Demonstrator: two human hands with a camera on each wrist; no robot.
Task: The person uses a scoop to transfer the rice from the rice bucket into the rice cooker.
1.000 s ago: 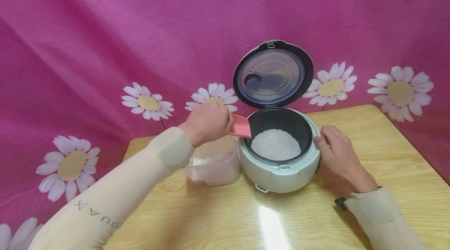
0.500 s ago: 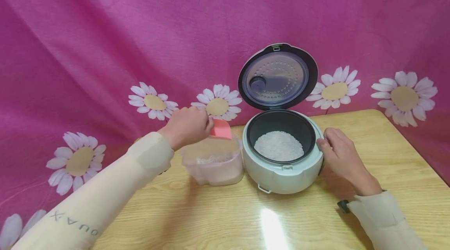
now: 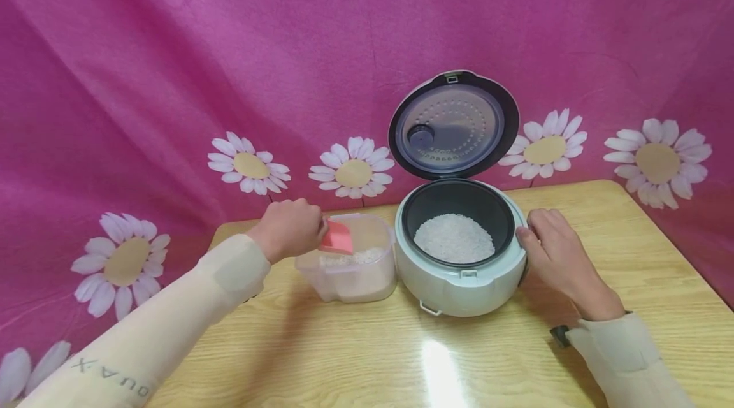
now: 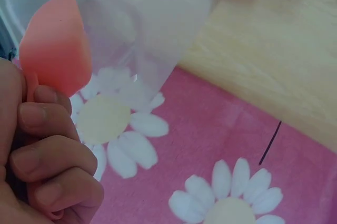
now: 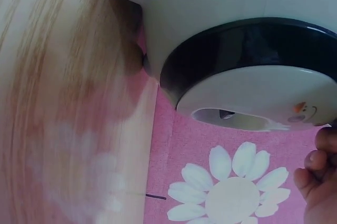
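Observation:
My left hand (image 3: 292, 229) grips a pink scoop (image 3: 337, 238) by its handle, fingers curled round it. The scoop's blade is over a translucent plastic container (image 3: 355, 284) that holds white rice grains. In the left wrist view the scoop (image 4: 55, 50) stands in front of the container's clear wall. Right beside the container is a pale green rice cooker (image 3: 459, 296), its lid (image 3: 453, 124) raised. Rice (image 3: 454, 239) lies in its dark inner pot (image 3: 493, 204). My right hand (image 3: 564, 264) holds the cooker's right side, thumb at the rim; the other fingers are partly hidden.
Both vessels stand on a wooden table (image 3: 355, 357), close to its back edge. Behind it hangs a pink cloth (image 3: 287, 44) printed with white daisies. The raised lid rises in front of the cloth.
My left hand has carried the scoop leftward from the cooker's pot and down to the rice container. My right hand has stayed at the cooker's side.

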